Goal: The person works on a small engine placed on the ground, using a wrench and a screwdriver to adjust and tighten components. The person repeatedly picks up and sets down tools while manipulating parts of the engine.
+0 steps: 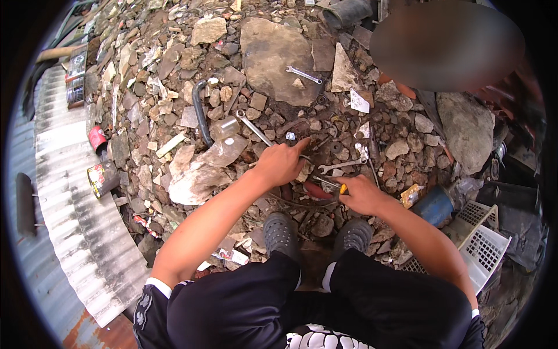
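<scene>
My right hand is closed round the yellow handle of a screwdriver. Its metal shaft points left, over a dark part with a red piece on the stones. Just left of it is my left hand, index finger stretched out and the other fingers curled under. What those fingers hold is hidden. One combination wrench runs up to the back of that hand; whether they touch I cannot tell. An open-ended wrench lies just beyond my right hand. Another wrench rests on a large flat stone.
Loose rubble surrounds my shoes. A bent black pipe and clear plastic cup lie left. Corrugated sheeting borders the far left. At right are a blue container and white plastic crate. A blurred patch covers the upper right.
</scene>
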The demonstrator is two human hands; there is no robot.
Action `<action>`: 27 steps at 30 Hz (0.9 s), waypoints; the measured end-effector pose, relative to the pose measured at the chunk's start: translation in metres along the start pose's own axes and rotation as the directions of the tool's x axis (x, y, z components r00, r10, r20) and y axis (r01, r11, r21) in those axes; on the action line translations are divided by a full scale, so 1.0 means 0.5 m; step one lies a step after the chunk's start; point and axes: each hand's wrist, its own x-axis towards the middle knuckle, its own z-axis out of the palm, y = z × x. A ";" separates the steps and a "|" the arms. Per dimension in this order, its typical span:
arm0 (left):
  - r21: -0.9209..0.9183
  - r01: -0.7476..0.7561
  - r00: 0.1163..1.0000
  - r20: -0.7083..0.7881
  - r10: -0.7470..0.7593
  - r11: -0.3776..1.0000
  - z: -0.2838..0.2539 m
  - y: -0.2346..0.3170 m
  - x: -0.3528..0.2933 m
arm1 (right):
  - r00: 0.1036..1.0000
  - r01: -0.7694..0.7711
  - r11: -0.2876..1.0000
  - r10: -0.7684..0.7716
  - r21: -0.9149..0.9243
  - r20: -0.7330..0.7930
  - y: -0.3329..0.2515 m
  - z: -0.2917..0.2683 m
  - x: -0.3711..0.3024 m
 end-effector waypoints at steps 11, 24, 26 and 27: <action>-0.004 0.055 0.998 0.000 -0.055 0.998 0.017 0.002 0.017 | 0.885 -0.050 0.995 0.085 0.088 -0.458 0.071 -0.020 0.024; -0.550 0.151 0.986 0.021 -0.167 0.822 0.102 0.015 -0.042 | 0.956 0.038 0.976 0.026 0.212 -0.293 0.068 0.015 -0.005; -0.614 0.064 0.991 -0.054 -0.122 0.786 0.138 0.006 -0.061 | 0.956 0.000 0.961 0.080 0.277 -0.281 0.061 0.035 -0.013; -0.760 0.171 0.982 0.077 -0.174 0.628 0.136 0.012 -0.063 | 0.934 0.015 0.973 0.069 0.232 -0.351 0.066 0.058 -0.017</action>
